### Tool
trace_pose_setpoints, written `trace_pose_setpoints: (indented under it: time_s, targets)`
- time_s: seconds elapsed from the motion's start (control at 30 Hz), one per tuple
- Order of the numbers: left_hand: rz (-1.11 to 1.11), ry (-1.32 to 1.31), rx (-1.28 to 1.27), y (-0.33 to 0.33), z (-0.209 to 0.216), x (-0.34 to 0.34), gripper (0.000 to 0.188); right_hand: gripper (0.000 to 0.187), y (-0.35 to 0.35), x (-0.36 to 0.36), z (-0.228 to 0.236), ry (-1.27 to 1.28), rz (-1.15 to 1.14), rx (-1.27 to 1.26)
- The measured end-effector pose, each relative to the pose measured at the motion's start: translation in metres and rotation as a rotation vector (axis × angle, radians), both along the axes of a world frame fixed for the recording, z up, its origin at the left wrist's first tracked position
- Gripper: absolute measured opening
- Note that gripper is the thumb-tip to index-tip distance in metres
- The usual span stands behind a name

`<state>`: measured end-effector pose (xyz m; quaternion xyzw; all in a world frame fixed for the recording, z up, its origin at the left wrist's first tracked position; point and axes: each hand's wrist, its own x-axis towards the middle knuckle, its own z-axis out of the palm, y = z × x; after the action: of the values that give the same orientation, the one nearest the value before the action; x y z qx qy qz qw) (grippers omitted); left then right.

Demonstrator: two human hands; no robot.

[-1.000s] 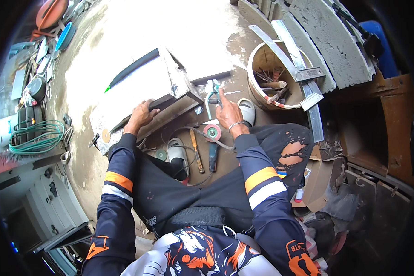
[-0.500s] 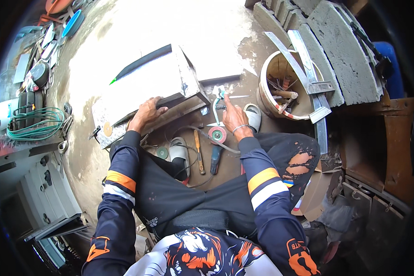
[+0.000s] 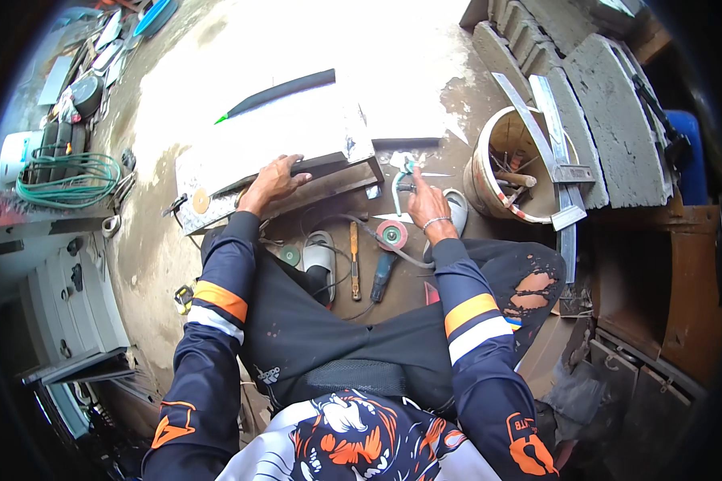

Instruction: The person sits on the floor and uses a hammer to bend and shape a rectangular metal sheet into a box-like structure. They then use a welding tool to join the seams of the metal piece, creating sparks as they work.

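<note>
My left hand (image 3: 274,186) rests on the near edge of a rectangular metal frame (image 3: 329,186), fingers stretched out over its top. The frame's far part is washed out by glare. Closed around a clamp (image 3: 396,192) with a pale teal curved handle is my right hand (image 3: 430,210), low over the floor just right of the frame. A thick grey cable (image 3: 369,230) runs below that wrist. Between my feet lie an angle grinder (image 3: 383,275) with a reddish disc (image 3: 392,234) and a yellow-and-black hand tool (image 3: 354,264).
A dark pointed strip with a green tip (image 3: 277,94) lies on the frame. Right stands a bucket (image 3: 480,172) of scraps with metal squares (image 3: 555,120) across it, beside concrete blocks (image 3: 614,120). A green coiled hose (image 3: 68,180) sits left; a tape measure (image 3: 184,299) is near my left forearm.
The view has shifted, so the scene sits further right in the picture. The tape measure has come into sight by my left arm. Both hands keep nearly the same places on the frame and clamp.
</note>
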<state>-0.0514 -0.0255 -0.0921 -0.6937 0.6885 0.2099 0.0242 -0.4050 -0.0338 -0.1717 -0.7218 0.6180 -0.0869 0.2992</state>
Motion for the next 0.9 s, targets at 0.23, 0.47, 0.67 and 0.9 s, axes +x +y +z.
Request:
trace_pose_setpoints:
  time_s: [0.23,0.47,0.67,0.9]
  targets:
    - [0.03,0.023,-0.061,0.011,-0.003,0.019,0.064,0.07,0.027,-0.01,0.082,-0.053,-0.136,-0.14]
    - [0.171,0.083,-0.093,0.023,0.035,0.036,0.062,0.065,0.098,-0.006,0.111,-0.084,-0.038,-0.023]
    - [0.231,0.144,-0.15,0.05,0.04,0.066,0.063,0.069,0.1,0.069,0.102,-0.089,0.264,-0.05]
    - [0.296,0.149,-0.181,0.083,0.045,0.092,0.061,0.071,0.095,0.113,0.057,-0.062,0.402,-0.101]
